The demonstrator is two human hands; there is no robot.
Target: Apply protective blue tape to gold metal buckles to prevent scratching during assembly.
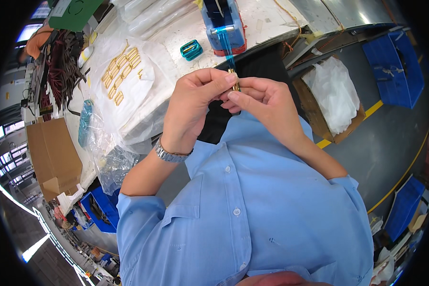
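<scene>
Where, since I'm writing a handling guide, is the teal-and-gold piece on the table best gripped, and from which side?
Probably by its two long outer edges, pinched from above and from the left. The teal-and-gold piece looks low and longer across than deep, so those edges offer the narrower span; the blue tape dispenser stands close on its right.

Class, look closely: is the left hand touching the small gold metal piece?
Touching. The head view shows the left hand with its thumb tip pressed against the gold metal piece.
</scene>
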